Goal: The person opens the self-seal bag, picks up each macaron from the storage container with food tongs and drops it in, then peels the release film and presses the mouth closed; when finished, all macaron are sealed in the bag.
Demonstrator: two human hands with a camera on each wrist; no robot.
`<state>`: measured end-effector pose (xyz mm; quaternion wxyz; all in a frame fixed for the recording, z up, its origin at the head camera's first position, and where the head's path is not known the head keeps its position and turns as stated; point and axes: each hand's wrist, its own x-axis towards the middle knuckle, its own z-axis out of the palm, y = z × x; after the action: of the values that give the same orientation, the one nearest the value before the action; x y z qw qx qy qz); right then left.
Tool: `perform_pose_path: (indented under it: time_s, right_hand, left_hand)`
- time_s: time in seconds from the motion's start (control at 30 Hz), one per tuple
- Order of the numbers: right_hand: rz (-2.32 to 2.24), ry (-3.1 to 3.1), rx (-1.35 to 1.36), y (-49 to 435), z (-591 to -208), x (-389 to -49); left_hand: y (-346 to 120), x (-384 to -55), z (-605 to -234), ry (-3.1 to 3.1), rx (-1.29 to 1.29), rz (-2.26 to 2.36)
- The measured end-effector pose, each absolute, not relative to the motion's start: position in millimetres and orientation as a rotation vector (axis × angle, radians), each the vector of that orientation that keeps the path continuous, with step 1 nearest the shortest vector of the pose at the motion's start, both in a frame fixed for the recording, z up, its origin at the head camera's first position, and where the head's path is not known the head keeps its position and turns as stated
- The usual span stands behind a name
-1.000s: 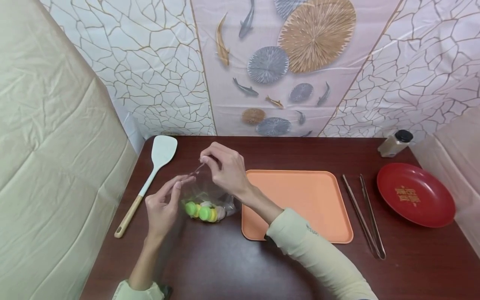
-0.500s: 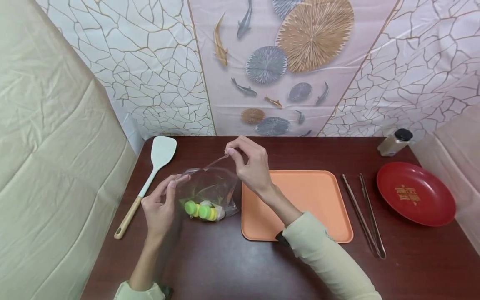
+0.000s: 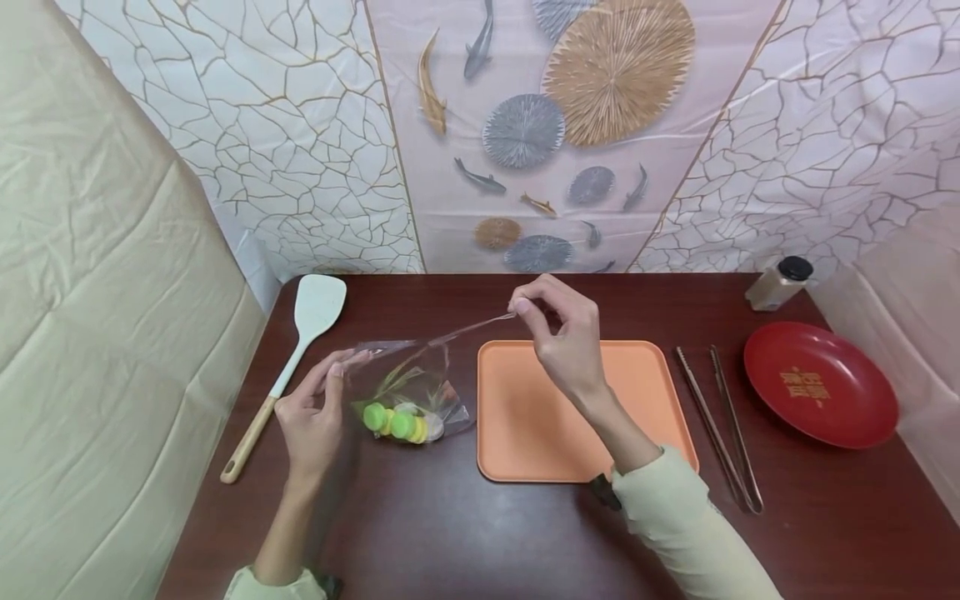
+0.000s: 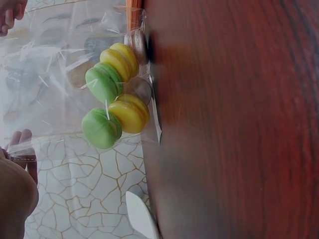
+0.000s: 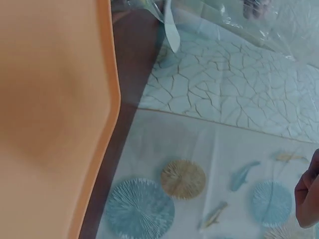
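In the head view a clear plastic bag (image 3: 408,379) stands on the table, left of the orange tray. Inside its bottom lie green, yellow and pale macarons (image 4: 102,82), seen closely in the left wrist view. My left hand (image 3: 315,412) pinches the bag's upper left edge between thumb and fingers. Over the tray, my right hand (image 3: 567,346) pinches the end of a thin clear plastic strip (image 3: 472,327). That strip runs taut down leftward to the bag's top. Only part of the right hand shows at the edge of the right wrist view.
A white spatula (image 3: 320,304) with a wooden handle lies at the left. Right of the orange tray (image 3: 517,442) are metal tongs (image 3: 723,433), a red plate (image 3: 847,400) and a black-capped jar (image 3: 776,286). Patterned cloth hangs along the back.
My right hand has moved right from beside the left hand to over the tray, drawing the plastic strip out longer. The left hand keeps its hold, and the bag has barely moved.
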<state>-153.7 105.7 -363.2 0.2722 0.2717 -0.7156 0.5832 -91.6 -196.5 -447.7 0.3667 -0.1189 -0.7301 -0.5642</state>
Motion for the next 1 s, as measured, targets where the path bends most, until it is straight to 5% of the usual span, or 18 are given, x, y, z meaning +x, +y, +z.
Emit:
perform_pose_path:
  time_s: [1.0]
  right_hand:
    - [1.842,-1.763,0.540,196,-345,-101]
  left_hand:
    - [-197,-88,-448,-1.873,-0.304,-1.511]
